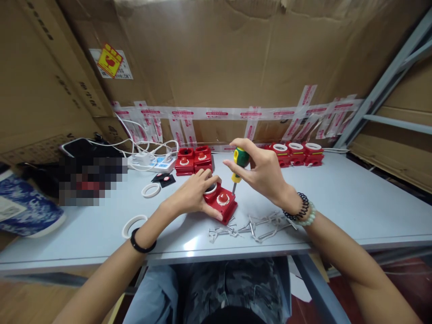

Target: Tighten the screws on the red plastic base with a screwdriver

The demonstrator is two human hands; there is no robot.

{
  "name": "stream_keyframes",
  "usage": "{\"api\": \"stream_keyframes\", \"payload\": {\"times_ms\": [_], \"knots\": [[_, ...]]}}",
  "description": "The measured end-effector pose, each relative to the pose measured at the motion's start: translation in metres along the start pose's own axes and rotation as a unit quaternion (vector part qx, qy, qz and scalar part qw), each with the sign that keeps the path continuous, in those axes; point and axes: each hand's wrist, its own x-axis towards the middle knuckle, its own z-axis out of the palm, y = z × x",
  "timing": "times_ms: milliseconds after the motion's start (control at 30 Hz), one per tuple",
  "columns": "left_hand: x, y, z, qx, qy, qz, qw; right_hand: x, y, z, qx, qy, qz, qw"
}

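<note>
Gripping a red button box [222,204], the left hand [194,193] steadies it while the right hand [265,173] clasps a screwdriver [239,164] standing upright in its corner.

A small red box [221,203] lies flat on the grey table, close to the front edge. On its top sits a round red button with a white ring around it, and next to that a dark round part with a white ring. A screwdriver [238,167] with a green and yellow handle stands almost straight up over the box. Its thin metal tip points down and meets the top of the box near the back right corner.
</note>
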Motion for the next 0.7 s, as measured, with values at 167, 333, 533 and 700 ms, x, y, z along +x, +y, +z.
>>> {"api": "stream_keyframes", "payload": {"times_ms": [167, 333, 533, 700], "knots": [[0.0, 0.002, -0.001, -0.001, -0.005, -0.008, 1.0, 0.001, 0.002, -0.005, 0.034, -0.028, -0.004, 0.999], [0.001, 0.005, -0.005, 0.004, -0.011, -0.006, 1.0, 0.002, 0.003, -0.007, 0.129, -0.077, 0.007, 0.989], [0.001, 0.006, -0.006, -0.002, -0.016, -0.012, 1.0, -0.004, -0.003, 0.005, -0.021, 0.068, 0.007, 0.997], [0.001, 0.004, -0.004, -0.006, -0.014, -0.016, 1.0, 0.002, 0.002, -0.017, 0.209, -0.116, 0.023, 0.971]]}}
